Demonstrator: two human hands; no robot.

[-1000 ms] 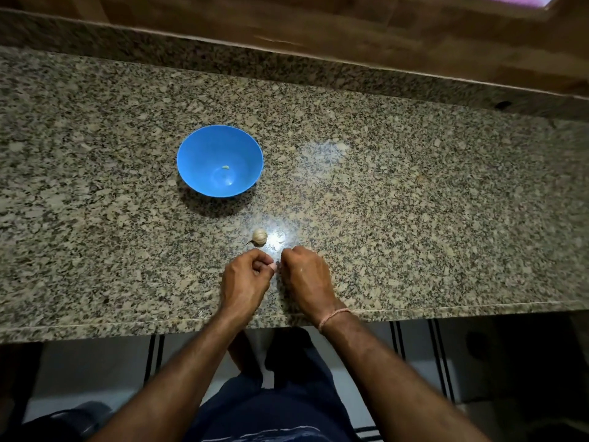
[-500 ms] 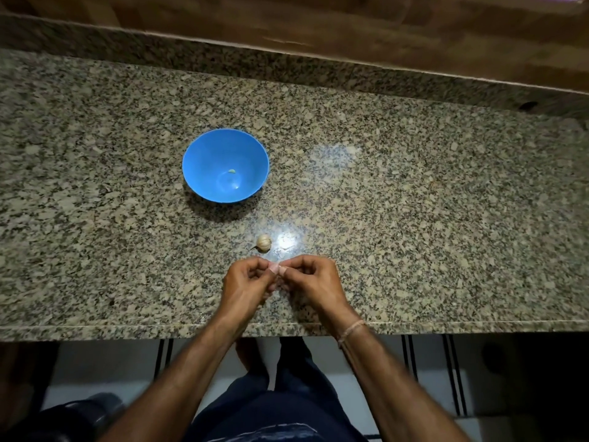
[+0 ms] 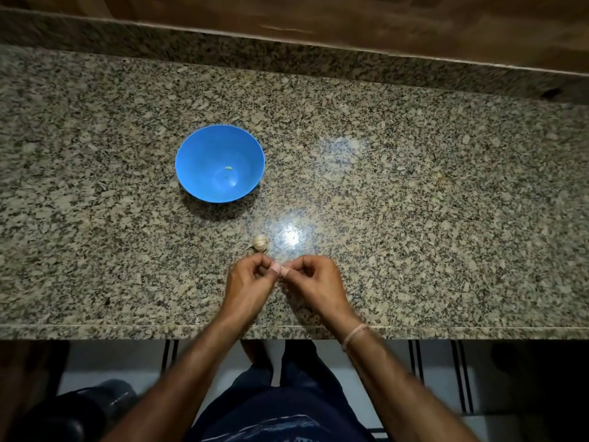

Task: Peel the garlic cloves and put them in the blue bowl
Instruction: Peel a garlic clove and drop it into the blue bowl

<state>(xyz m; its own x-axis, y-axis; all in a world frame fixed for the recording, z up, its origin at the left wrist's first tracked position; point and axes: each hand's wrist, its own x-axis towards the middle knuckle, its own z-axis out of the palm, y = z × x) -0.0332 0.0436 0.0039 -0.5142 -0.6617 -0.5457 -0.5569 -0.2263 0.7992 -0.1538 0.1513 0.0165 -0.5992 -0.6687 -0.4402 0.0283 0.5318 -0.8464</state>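
A blue bowl (image 3: pixel 204 148) stands on the granite counter with one small pale clove (image 3: pixel 228 168) lying inside it. A small garlic bulb (image 3: pixel 260 243) with a short stem rests on the counter just beyond my hands. My left hand (image 3: pixel 248 283) and my right hand (image 3: pixel 315 282) meet fingertip to fingertip above the counter, near its front edge. Both pinch a small garlic clove (image 3: pixel 280 269) between thumbs and fingers; the fingers hide most of it.
The granite counter (image 3: pixel 414 202) runs the full width, with a raised granite backsplash (image 3: pixel 287 55) behind and a wooden wall above it. The front edge (image 3: pixel 95 328) lies just below my wrists. A bright light glare (image 3: pixel 291 237) sits right of the bulb.
My right hand has turned outward, so its fingers now show, and both hands sit slightly lower toward the counter's front edge. The bulb and bowl keep their places.
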